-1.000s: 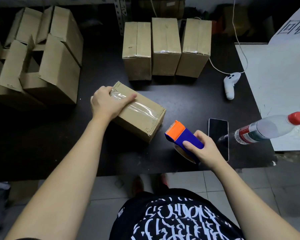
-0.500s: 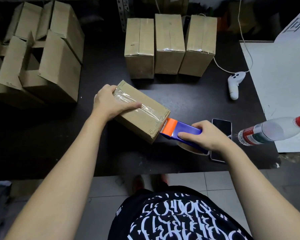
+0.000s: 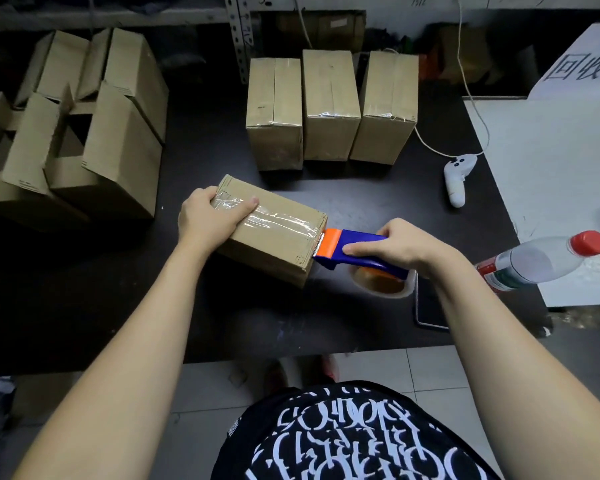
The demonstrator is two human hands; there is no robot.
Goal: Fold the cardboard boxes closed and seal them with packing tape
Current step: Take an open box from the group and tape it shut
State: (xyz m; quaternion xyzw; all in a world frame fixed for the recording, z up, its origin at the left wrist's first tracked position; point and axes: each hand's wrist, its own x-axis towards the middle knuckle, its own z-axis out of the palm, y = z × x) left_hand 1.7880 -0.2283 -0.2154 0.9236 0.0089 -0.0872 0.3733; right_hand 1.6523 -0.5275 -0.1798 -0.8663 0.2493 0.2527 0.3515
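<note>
Black tabletop [image 3: 361,206] carried the cardboard box [image 3: 274,237] near its front middle, a clear tape strip along its top. The left hand [image 3: 208,220] curled over the box's left end, thumb on the tape. The right hand [image 3: 406,244] gripped the tape dispenser [image 3: 354,249], its orange edge touching the box's right end. Three sealed boxes [image 3: 329,109] stood behind; open boxes [image 3: 118,143] sat left.

The right forearm [image 3: 482,323] hides most of the phone [image 3: 428,306]. The tape dispenser [image 3: 361,245] covers half the tape roll [image 3: 385,287]. The frame edge cuts off the sign [image 3: 582,64] lettering.
</note>
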